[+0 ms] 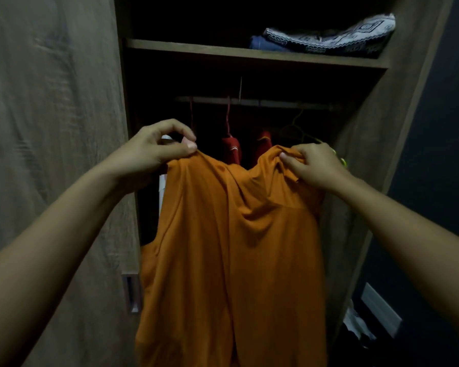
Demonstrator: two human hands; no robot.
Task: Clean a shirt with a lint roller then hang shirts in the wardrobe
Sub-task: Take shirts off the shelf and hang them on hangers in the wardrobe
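Note:
An orange shirt hangs full length in front of the open wardrobe. My left hand pinches its left shoulder between thumb and fingers. My right hand grips the bunched right shoulder, and a bit of yellow-green hanger shows past its knuckles. Behind the shirt a clothes rail crosses the dark wardrobe, with red garments hanging from it and a yellow-green hanger near the right end. No lint roller is in view.
A wooden shelf above the rail holds folded patterned cloth at the right. The sliding wardrobe door fills the left, with a recessed handle low down. A dark wall and white items on the floor lie at the right.

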